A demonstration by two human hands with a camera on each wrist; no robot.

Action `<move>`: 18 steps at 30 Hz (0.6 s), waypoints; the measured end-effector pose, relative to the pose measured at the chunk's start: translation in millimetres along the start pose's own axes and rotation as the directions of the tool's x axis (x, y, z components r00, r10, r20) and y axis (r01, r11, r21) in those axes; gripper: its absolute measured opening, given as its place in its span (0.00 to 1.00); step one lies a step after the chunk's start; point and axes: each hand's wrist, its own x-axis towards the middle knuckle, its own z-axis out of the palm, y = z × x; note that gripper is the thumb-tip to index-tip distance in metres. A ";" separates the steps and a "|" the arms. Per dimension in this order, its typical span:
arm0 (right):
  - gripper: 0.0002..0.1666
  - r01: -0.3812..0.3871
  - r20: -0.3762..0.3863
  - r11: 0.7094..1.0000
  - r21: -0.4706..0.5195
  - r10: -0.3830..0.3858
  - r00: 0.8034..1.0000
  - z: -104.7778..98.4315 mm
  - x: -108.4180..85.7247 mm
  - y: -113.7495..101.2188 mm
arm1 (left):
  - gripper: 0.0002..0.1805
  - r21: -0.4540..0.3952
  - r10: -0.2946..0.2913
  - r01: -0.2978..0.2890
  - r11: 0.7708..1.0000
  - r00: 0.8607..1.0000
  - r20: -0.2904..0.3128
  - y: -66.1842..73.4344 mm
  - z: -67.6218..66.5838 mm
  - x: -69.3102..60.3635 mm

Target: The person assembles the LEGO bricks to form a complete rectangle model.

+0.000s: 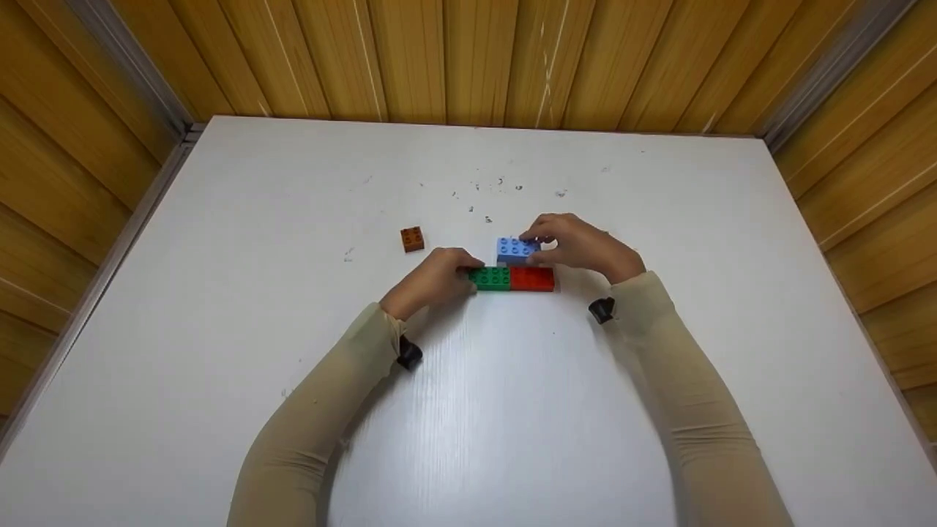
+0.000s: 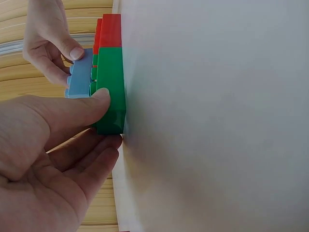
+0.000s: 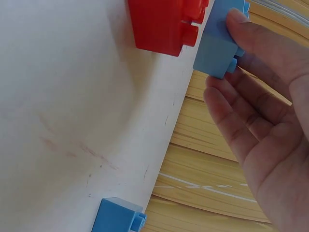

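The left hand (image 1: 435, 279) is pinching the green block (image 1: 492, 277) at nine o'clock, the right hand (image 1: 578, 244) the light blue block (image 1: 510, 250), best kept level.

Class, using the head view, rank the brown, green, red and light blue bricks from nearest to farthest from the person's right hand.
1. Light blue brick: held by the right hand.
2. Red brick: left of that hand, nearer the person.
3. Green brick: left of the red one, gripped by the left hand.
4. Brown brick: farthest left of the four.
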 end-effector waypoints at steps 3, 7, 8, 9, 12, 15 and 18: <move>0.24 0.009 0.003 1.000 0.001 -0.009 1.000 0.9 -1.0 -1.5 | 0.21 -0.006 -0.003 0.003 1.000 1.000 -0.001 0.6 -0.3 -0.1; 0.24 0.020 0.002 1.000 0.009 -0.020 1.000 2.5 -2.3 -2.9 | 0.22 -0.007 -0.004 0.004 1.000 1.000 0.001 1.0 -0.5 0.3; 0.24 0.023 0.001 1.000 0.010 -0.023 1.000 2.9 -2.7 -3.0 | 0.22 -0.006 -0.005 0.005 1.000 1.000 0.001 0.8 -0.4 0.7; 0.24 0.027 -0.001 1.000 0.014 -0.027 1.000 3.2 -3.1 -3.4 | 0.22 -0.004 -0.005 0.005 1.000 1.000 0.002 0.6 -0.4 0.9; 0.24 0.032 -0.002 0.999 0.019 -0.032 0.999 3.9 -4.3 -4.4 | 0.22 0.000 -0.004 0.004 1.000 1.000 0.002 0.3 -0.4 1.4; 0.24 0.030 0.004 1.000 0.010 -0.030 1.000 4.8 -5.0 -5.8 | 0.22 -0.004 -0.009 0.009 1.000 1.000 0.004 -0.1 -0.2 1.7; 0.25 0.022 0.013 1.000 0.004 -0.022 1.000 5.9 -5.5 -7.6 | 0.22 -0.008 -0.013 0.013 1.000 1.000 0.006 -0.6 0.1 1.9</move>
